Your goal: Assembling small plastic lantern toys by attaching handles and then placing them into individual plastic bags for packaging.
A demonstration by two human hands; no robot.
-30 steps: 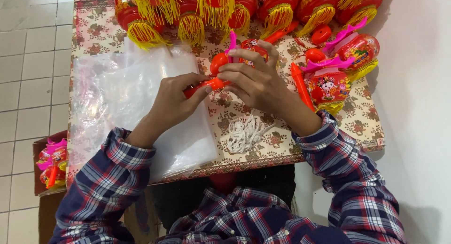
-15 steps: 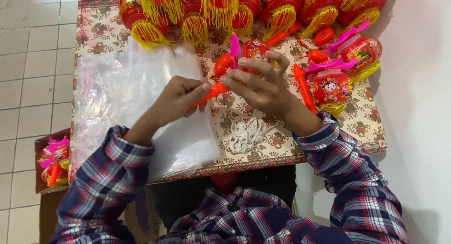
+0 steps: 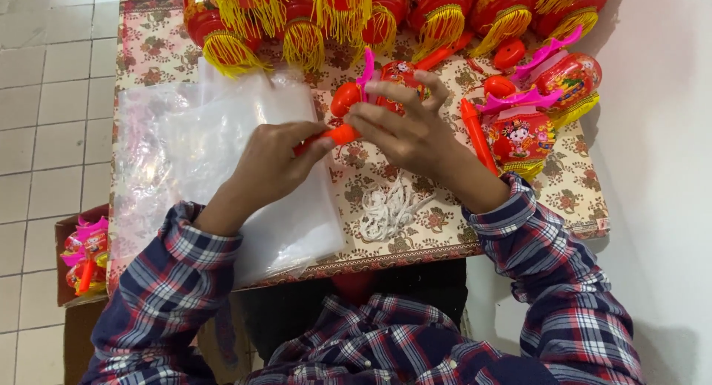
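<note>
Head view only, looking straight down. Left hand (image 3: 271, 162) sat at centre frame, fingers clenched around the lower end of an orange stick handle (image 3: 337, 135). Right hand (image 3: 404, 129) just beside it, touching the same handle from the right, fingers partly spread and grasping the small red lantern (image 3: 393, 77) with the pink hook on top. So the lantern-and-handle piece was held above the bench (image 3: 437, 233), a bit above centre of the frame, between both hands.

Under the left hand: stack of clear plastic bags (image 3: 215, 162), spread over the left half of the floral cloth. Just below the right hand: loose bundle of white string (image 3: 389, 207), lying on the cloth, not touched.

Along the top edge: row of red lanterns with yellow tassels (image 3: 311, 21), packed close together. Right side of the frame: two finished lanterns with pink hooks (image 3: 541, 107), and a spare orange stick (image 3: 477, 136) lying just left of them, near the right wrist.

Lower left, off the bench: cardboard box (image 3: 67, 266) on the floor holding a few more pink-and-red lanterns. Plaid sleeves on both arms filled the bottom of the frame. White wall on the right, tiled floor on the left.
</note>
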